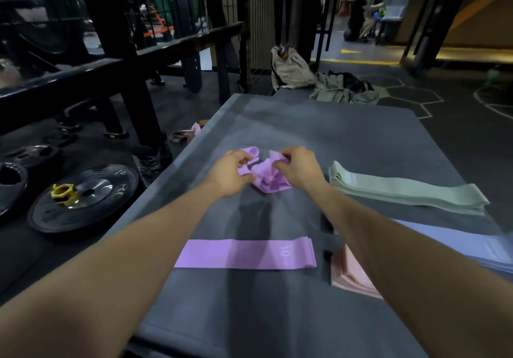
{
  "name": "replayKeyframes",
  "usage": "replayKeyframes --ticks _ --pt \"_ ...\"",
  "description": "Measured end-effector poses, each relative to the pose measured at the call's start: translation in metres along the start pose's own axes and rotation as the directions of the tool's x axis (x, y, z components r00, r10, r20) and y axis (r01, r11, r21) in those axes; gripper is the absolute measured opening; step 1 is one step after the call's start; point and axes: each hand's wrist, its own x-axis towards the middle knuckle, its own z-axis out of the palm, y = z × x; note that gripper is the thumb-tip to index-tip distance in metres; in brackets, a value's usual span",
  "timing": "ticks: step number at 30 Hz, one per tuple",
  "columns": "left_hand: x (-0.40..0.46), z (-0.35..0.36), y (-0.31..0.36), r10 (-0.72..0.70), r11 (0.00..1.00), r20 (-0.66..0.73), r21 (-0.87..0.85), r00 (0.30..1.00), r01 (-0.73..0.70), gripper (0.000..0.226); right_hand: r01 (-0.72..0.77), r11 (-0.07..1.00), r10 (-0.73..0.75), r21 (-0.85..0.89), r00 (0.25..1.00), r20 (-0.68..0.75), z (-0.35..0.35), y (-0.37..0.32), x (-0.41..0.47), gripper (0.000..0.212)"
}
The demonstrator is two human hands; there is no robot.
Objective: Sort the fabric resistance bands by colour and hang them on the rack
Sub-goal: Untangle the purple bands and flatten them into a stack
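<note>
Bench (277, 316): a flat, matte dark-grey surface with a slightly chalky sheen, running away from the viewer to a straight far edge.
Flat purple band (245, 253): nearest item, a smooth woven strip lying pressed flat across the bench, with "10" printed pale near its right end.
Pink bands (351, 273): a neat stack of soft salmon fabric just right of the flat purple band, partly hidden under the right forearm.
Lavender bands (477, 249): a pale blue-violet stack at the right edge, layered edges showing.
Green bands (408, 191): a thick pile of sage fabric loops farther back on the right, laid long and flat, folded ends rounded.
Crumpled purple bands (266, 174): a bunched, creased heap at mid-bench between both hands.
Left hand (230, 173): fingers curled, pinching a loop on the heap's left side; arm reaches straight forward, wrist low over the bench.
Right hand (298, 167): fingers curled down over the heap's right side, gripping a fold; forearm stretches forward across the pink stack.
Weight plate (83, 196): a round black disc on the floor to the left, with a yellow collar (62, 192) lying on it.
Rack (116, 60): black steel beams and uprights beyond the plates, at far left.
Bag (290, 69): limp beige cloth, on the floor past the bench's far edge.
</note>
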Motion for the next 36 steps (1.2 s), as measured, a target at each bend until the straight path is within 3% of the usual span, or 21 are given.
replayKeyframes --ticks 3,6,11,14,18,21,24,27,30,33,36 --pt "0.005 -0.017 0.02 0.026 0.997 -0.055 -0.068 0.998 -0.03 0.049 0.097 0.989 -0.092 0.115 0.995 -0.049 -0.029 -0.028 0.0 0.015" --pt "0.005 -0.034 0.045 0.069 0.991 -0.071 -0.109 0.995 -0.076 0.051 0.133 0.984 -0.128 0.115 0.99 -0.053 -0.055 -0.054 -0.001 0.028" --pt "-0.009 -0.068 0.087 0.139 0.958 -0.089 -0.241 0.986 -0.157 0.025 0.224 0.97 -0.209 0.091 0.967 -0.145 -0.091 -0.095 -0.009 0.044" --pt "-0.019 -0.091 0.108 0.176 0.901 -0.101 -0.385 0.979 -0.201 0.028 0.269 0.948 -0.231 0.169 0.949 -0.214 -0.114 -0.117 -0.018 0.045" --pt "-0.033 -0.119 0.129 0.138 0.836 -0.208 -0.5 0.968 -0.226 0.037 0.306 0.928 -0.248 0.214 0.933 -0.26 -0.139 -0.145 -0.036 0.044" --pt "-0.05 -0.133 0.141 0.076 0.817 -0.317 -0.523 0.945 -0.241 0.026 0.31 0.927 -0.249 0.211 0.93 -0.271 -0.148 -0.159 -0.049 0.039" --pt "-0.07 -0.14 0.147 0.13 0.779 -0.224 -0.58 0.966 -0.239 0.021 0.274 0.941 -0.216 0.197 0.938 -0.271 -0.15 -0.168 -0.061 0.04" --pt "-0.085 -0.135 0.147 0.197 0.825 -0.153 -0.508 0.968 -0.248 0.028 0.225 0.944 -0.168 0.24 0.957 -0.235 -0.146 -0.173 -0.071 0.039" --pt "-0.092 -0.134 0.141 0.19 0.892 -0.249 -0.36 0.95 -0.273 0.02 0.209 0.955 -0.185 0.211 0.974 -0.129 -0.148 -0.17 -0.081 0.033" --pt "-0.097 -0.142 0.134 0.122 0.811 -0.207 -0.543 0.971 -0.218 0.02 0.173 0.96 -0.182 0.22 0.983 0.018 -0.154 -0.157 -0.092 0.033" --pt "-0.098 -0.149 0.131 -0.002 0.745 -0.154 -0.66 0.988 -0.101 0.03 0.053 0.933 -0.125 0.356 0.975 0.184 -0.157 -0.143 -0.101 0.026"
